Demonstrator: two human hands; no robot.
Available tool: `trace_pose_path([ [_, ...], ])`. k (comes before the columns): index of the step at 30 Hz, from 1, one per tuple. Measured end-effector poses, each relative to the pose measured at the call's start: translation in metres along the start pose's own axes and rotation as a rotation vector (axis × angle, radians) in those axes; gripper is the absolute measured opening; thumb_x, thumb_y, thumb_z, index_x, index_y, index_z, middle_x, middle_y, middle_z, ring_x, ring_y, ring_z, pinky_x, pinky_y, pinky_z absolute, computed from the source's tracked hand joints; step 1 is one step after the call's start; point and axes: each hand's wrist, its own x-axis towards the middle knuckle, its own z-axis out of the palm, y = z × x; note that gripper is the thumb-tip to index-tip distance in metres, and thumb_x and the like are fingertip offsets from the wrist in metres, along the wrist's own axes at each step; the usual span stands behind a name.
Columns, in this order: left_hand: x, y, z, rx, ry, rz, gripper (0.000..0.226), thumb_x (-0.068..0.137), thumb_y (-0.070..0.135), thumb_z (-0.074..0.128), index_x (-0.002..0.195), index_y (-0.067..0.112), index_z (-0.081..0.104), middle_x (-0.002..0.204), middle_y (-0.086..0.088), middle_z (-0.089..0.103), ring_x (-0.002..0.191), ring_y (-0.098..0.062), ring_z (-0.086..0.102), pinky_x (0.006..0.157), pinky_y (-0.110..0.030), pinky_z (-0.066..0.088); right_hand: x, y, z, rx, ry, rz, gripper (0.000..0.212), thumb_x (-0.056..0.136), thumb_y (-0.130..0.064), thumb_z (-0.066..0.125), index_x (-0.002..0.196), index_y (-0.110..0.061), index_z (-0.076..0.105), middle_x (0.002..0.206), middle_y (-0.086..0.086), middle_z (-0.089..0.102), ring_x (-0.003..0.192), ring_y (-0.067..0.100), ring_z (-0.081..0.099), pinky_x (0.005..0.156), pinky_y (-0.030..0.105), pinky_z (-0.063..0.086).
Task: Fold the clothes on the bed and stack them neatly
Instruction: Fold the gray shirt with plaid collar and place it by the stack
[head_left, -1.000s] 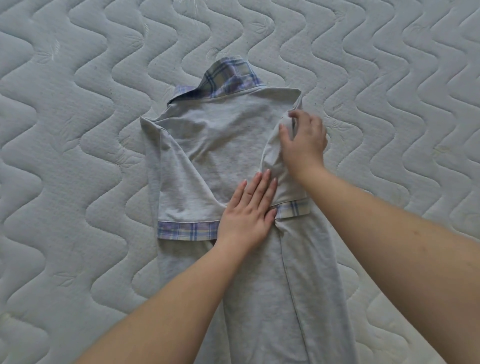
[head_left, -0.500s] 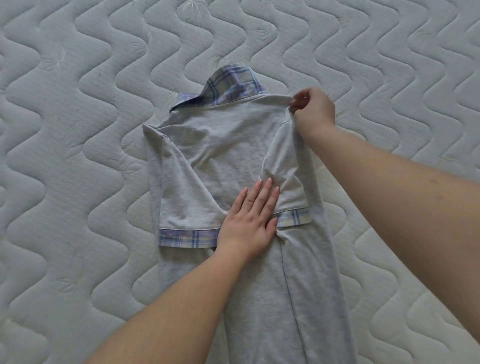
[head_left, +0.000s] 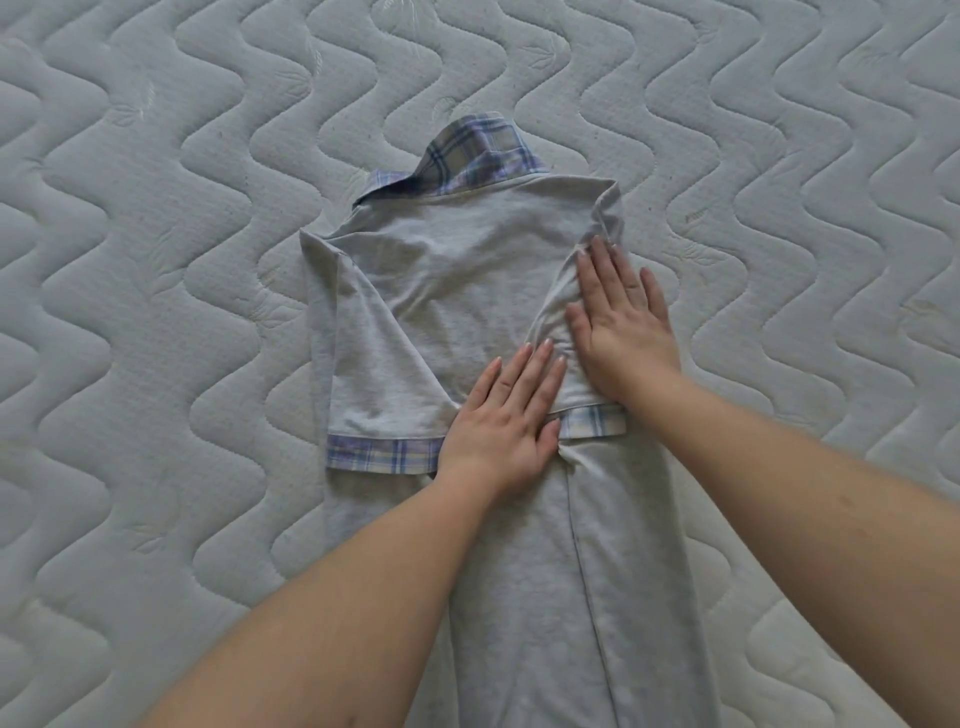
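Note:
A grey shirt (head_left: 467, 270) with a plaid collar (head_left: 475, 153) and plaid sleeve cuffs lies back-up on the mattress, both sides and sleeves folded inward into a long strip. My left hand (head_left: 506, 421) presses flat on the middle, where the two folded sleeves meet. My right hand (head_left: 621, 322) lies flat with fingers straight on the folded right sleeve. The left sleeve's plaid cuff (head_left: 382, 454) shows beside my left hand. The shirt's lower end runs out of view at the bottom.
The shirt lies on a pale quilted mattress (head_left: 156, 312) with a wavy stitched pattern that fills the whole view. No other garment or stack is in view.
My right hand let go of the shirt's upper right shoulder corner and came down flat onto the folded right sleeve. My left hand stayed pressed in place.

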Motion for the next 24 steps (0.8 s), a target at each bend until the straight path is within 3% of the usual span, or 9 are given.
trace_pose_path([
  [4,-0.001,0.002,-0.003,0.033,-0.012,-0.019,0.065,0.099,0.046,0.013,0.156,0.020,-0.007,0.164,0.001,-0.010,0.150,-0.014,-0.011,0.122,-0.038,-0.004,-0.031,-0.022,-0.007,0.049,0.154,-0.078,0.059,0.102,-0.037,0.022,0.156,-0.018,0.009,0.159,-0.008,-0.002,0.149,0.009,0.005,0.119,0.030,-0.008],
  [8,-0.010,0.008,-0.007,0.040,0.041,-0.115,0.067,0.098,0.049,0.012,0.153,0.016,-0.011,0.160,0.002,-0.017,0.148,-0.010,-0.014,0.121,-0.035,-0.011,-0.087,-0.010,0.011,0.006,-0.002,-0.077,0.059,0.104,-0.038,0.033,0.155,-0.020,0.009,0.162,-0.006,-0.001,0.150,0.012,0.004,0.120,0.032,-0.005],
  [11,-0.036,0.015,-0.001,0.055,0.121,-0.148,0.066,0.100,0.047,0.017,0.155,0.014,0.001,0.160,0.001,-0.008,0.148,-0.010,-0.006,0.122,-0.036,-0.002,-0.128,0.001,0.022,0.018,-0.015,-0.045,0.062,0.103,-0.038,0.036,0.156,-0.021,0.009,0.163,-0.005,0.002,0.151,0.013,0.004,0.121,0.034,-0.004],
  [16,-0.126,0.044,0.021,-0.058,0.106,-0.063,0.065,0.099,0.043,0.030,0.156,0.015,0.014,0.162,0.001,0.010,0.150,-0.012,0.006,0.122,-0.035,0.003,-0.224,0.000,0.032,0.281,-0.020,0.271,0.076,0.097,-0.045,0.047,0.157,-0.021,0.008,0.165,0.001,0.006,0.151,0.018,0.007,0.120,0.038,0.002],
  [20,-0.223,0.055,0.035,-0.064,0.062,-0.147,0.067,0.098,0.042,0.037,0.155,0.012,0.018,0.161,-0.001,0.016,0.149,-0.015,0.014,0.120,-0.039,0.016,-0.314,-0.010,0.034,0.416,-0.001,0.491,0.089,0.083,-0.046,0.069,0.153,-0.019,0.022,0.153,0.012,0.030,0.138,0.031,0.030,0.111,0.050,0.025],
  [24,-0.308,0.070,0.039,-0.077,-0.030,-0.217,0.065,0.095,0.041,0.041,0.150,0.008,0.033,0.157,-0.005,0.022,0.145,-0.019,0.023,0.115,-0.043,0.025,-0.386,-0.016,0.033,0.446,-0.063,0.653,0.091,0.078,-0.050,0.073,0.150,-0.022,0.024,0.144,0.014,0.033,0.131,0.030,0.030,0.109,0.051,0.025],
])
